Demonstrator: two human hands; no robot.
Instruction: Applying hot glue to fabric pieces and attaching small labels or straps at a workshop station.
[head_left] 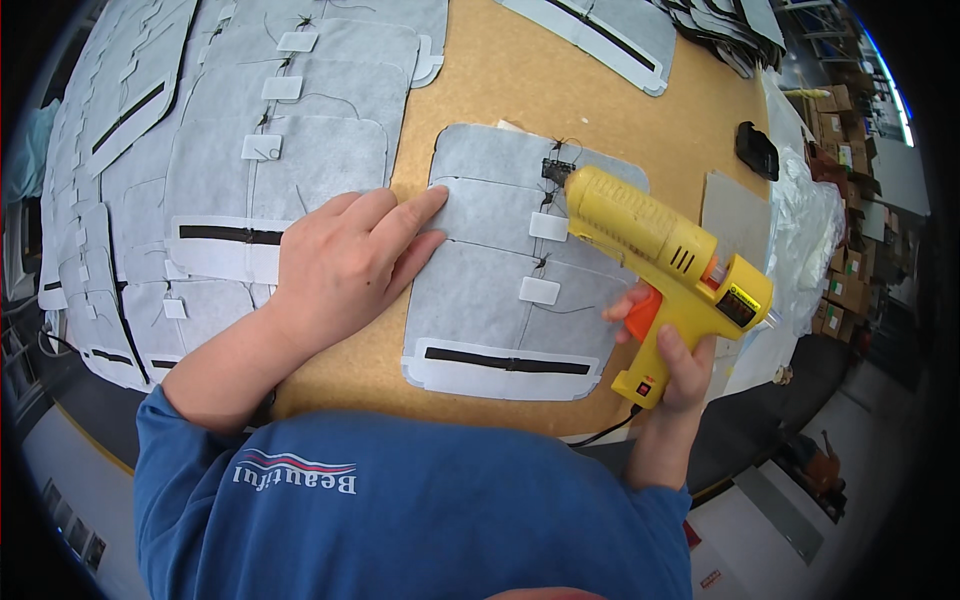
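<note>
My right hand (685, 362) is wrapped round the handle of a yellow glue gun (640, 220), fingers at its orange trigger. The gun's dark nozzle points left, at a small black patch near the top of a grey fabric panel (470, 290). This panel has stacked layers with small white tabs, dark threads and a black strip along its white lower border. My left hand (350, 255) is open, index finger and thumb stretched out, their tips at the panel's left edge. The rest of that hand lies over neighbouring grey panels (330, 150).
More grey panels overlap across the table's left side, and another panel (610, 40) lies at the far edge. Behind it is a dark stack of pieces (725, 30). A black tray-like object (757, 150) and clear plastic sheeting (800, 220) are at the right. The gun's cord hangs over the near edge.
</note>
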